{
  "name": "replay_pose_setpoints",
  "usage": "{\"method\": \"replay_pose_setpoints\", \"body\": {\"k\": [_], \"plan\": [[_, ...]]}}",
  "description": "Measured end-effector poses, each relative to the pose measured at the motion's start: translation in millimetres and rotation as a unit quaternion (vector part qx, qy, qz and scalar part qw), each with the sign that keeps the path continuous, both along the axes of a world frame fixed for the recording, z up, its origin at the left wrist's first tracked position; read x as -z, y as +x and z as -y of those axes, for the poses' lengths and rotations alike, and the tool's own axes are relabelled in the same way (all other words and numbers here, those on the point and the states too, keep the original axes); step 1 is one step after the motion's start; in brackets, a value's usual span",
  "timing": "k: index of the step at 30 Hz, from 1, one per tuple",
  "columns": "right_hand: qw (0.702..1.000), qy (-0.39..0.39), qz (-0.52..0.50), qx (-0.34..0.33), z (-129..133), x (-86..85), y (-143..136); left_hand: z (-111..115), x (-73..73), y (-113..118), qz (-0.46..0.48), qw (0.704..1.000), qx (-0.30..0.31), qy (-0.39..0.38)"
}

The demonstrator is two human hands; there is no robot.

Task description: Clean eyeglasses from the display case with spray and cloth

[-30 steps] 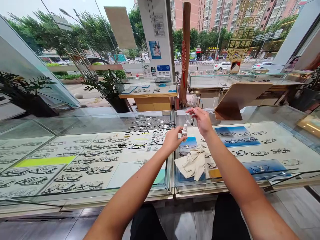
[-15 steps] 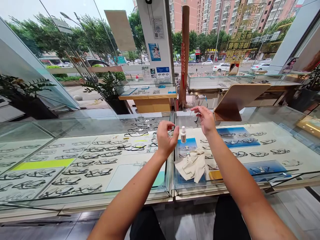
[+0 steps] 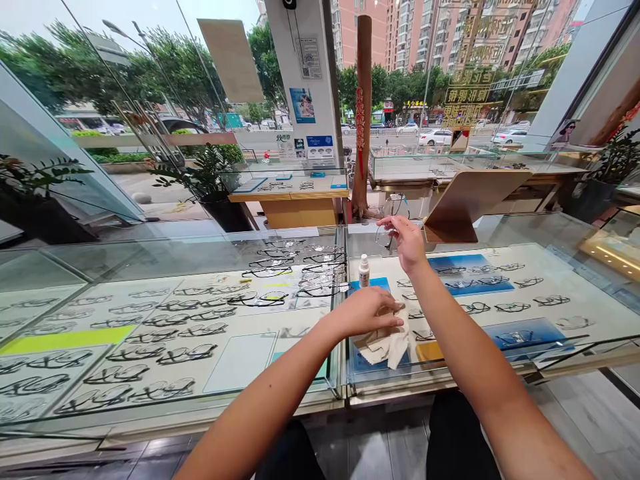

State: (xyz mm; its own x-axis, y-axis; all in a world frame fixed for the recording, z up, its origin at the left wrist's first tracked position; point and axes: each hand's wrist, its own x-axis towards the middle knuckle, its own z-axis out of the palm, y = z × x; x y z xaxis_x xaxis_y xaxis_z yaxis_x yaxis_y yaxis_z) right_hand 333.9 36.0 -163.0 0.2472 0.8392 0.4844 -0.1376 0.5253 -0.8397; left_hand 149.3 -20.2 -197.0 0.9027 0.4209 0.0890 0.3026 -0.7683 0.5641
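Raised above the glass counter, my right hand (image 3: 411, 245) pinches a thin-framed pair of eyeglasses (image 3: 381, 236) between thumb and fingers. Part of the frame is hidden by the fingers. My left hand (image 3: 367, 312) is down on a cream cleaning cloth (image 3: 393, 347), its thumb and fingers closing on the upper part of the crumpled fabric. Just behind that hand a small white spray bottle (image 3: 364, 272) stands upright on the glass.
Under the glass, several rows of eyeglasses (image 3: 186, 355) fill both display cases. A brown tilted board (image 3: 473, 200), likely the back of a mirror, stands at the counter's far right side. Beyond are a wooden post (image 3: 363, 107) and a potted plant (image 3: 205, 177).
My left hand has come down and to the right, from the air beside the bottle onto the cloth. My right hand still holds the eyeglasses up, nearly in place.
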Motion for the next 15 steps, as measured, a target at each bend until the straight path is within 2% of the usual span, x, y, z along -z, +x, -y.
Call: {"method": "replay_pose_setpoints", "body": {"k": [5, 9, 11, 15], "plan": [[1.0, -0.006, 0.001, 0.006, -2, 1.9, 0, -3, -2.3, -5, 0.044, 0.978, -0.175, -0.105], [1.0, -0.009, -0.009, 0.003, -3, 3.1, 0, -7, -3.1, -10, -0.017, 0.974, -0.173, -0.144], [1.0, -0.01, -0.009, 0.003, -3, 3.2, 0, -7, -4.6, -11, -0.06, 0.975, -0.165, -0.134], [1.0, -0.011, -0.004, 0.002, -2, 2.2, 0, -6, -7.5, -11, -0.084, 0.975, -0.182, -0.099]]}}
